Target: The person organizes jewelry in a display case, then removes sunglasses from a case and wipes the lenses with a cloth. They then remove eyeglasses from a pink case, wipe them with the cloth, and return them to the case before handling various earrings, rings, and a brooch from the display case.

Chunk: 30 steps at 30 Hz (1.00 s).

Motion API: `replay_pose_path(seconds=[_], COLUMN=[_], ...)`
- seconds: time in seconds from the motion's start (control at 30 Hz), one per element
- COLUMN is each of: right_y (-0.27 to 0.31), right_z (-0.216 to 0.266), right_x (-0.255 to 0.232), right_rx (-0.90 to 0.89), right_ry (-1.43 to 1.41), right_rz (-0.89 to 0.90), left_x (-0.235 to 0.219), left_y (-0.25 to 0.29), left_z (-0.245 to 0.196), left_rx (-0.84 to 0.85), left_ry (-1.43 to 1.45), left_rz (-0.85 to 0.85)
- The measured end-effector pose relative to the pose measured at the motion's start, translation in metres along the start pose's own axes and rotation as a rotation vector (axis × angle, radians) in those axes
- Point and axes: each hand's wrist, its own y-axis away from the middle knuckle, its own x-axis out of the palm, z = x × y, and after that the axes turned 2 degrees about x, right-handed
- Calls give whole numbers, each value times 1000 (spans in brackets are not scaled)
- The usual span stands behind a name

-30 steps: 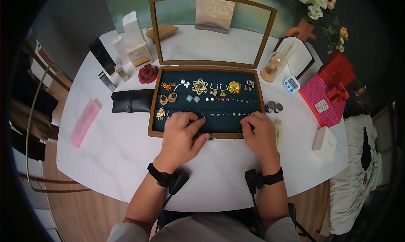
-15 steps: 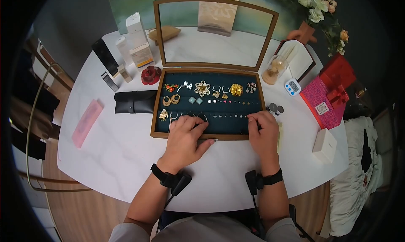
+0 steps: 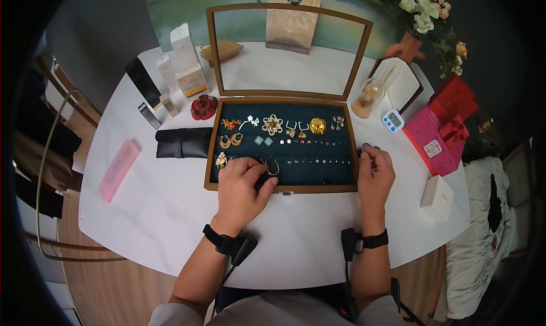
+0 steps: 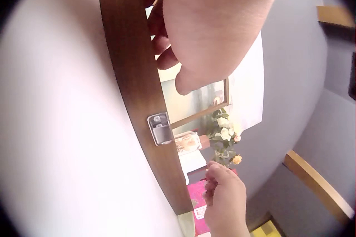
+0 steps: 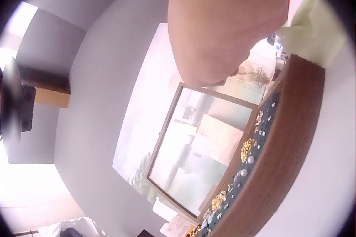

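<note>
A wooden jewelry box (image 3: 352,185) with a glass lid standing up lies before me, its dark green lining set with earrings and brooches. My left hand (image 3: 242,187) rests over the front left of the lining, fingers bent and thumb apart from them. Beside its index finger stands a large hoop earring (image 3: 273,167); the other fingertips are hidden beneath the hand. Just past the box's right side is my right hand (image 3: 375,181), its bent fingers at the small round tins (image 3: 367,147). I cannot tell whether it grips one.
Left of the box lie a black case (image 3: 182,143) and a pink pouch (image 3: 118,169). A glass dome (image 3: 368,98), blue-and-white timer (image 3: 392,121), red-and-pink box (image 3: 435,134) and white box (image 3: 438,198) stand to the right.
My right hand has moved off the front right of the lining, rightward to the small tins. The left hand stays over the front left, shifted slightly left of the hoop earring.
</note>
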Motion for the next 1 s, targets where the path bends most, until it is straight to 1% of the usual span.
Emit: replay_pose_path(seconds=[0.03, 0.07, 0.13, 0.17, 0.23, 0.27, 0.33, 0.37, 0.4, 0.47, 0.5, 0.53, 0.6, 0.63, 0.7, 0.77, 0.87, 1.0], right_y=[0, 1, 5, 8, 16, 19, 26, 27, 29, 32, 35, 40, 52, 58, 67, 67, 67, 67], right_z=[-5, -5, -4, -3, 2, 4, 8, 11, 15, 23, 24, 31, 50, 53, 56, 55, 55, 54], right_x=[1, 1, 4, 6, 14, 17, 22, 23, 25, 29, 32, 35, 44, 48, 55, 55, 55, 53], right_rx=[-53, -51, -53, -51, -136, -137, -183, -251, -254, -453, -514, -518, -593, -593, -586, -581, -581, -580], right_ry=[9, 5, 16, 10, -5, -10, -24, -17, -17, -65, -35, -37, -7, -9, 38, 40, 41, 49], right_rz=[-5, -7, 95, 94, 192, 190, 272, 302, 301, 409, 499, 502, 612, 612, 702, 696, 700, 709], left_x=[-1, -1, 0, -1, -2, -2, 0, 0, 0, 0, 1, 0, 1, 2, 3, 4, 1, 1], left_y=[0, -1, 0, 0, -1, -1, 0, -1, -1, -1, -1, -1, -1, 0, 0, 0, -3, -2], left_z=[0, 1, 4, 5, 6, 7, 8, 7, 6, 6, 6, 6, 7, 8, 9, 10, 8, 12], left_rx=[-37, -34, -57, -56, -24, -22, -10, -18, -18, -22, -25, -17, -11, -19, -24, 2, -33, -31], left_ry=[-9, -12, -37, -43, -34, -39, -42, -42, -42, -33, -34, -40, -50, -50, -51, -45, -53, -43], left_rz=[3, 3, -18, -17, -1, -2, -9, -7, -9, -38, -42, -46, -52, -32, -11, -88, -137, -90])
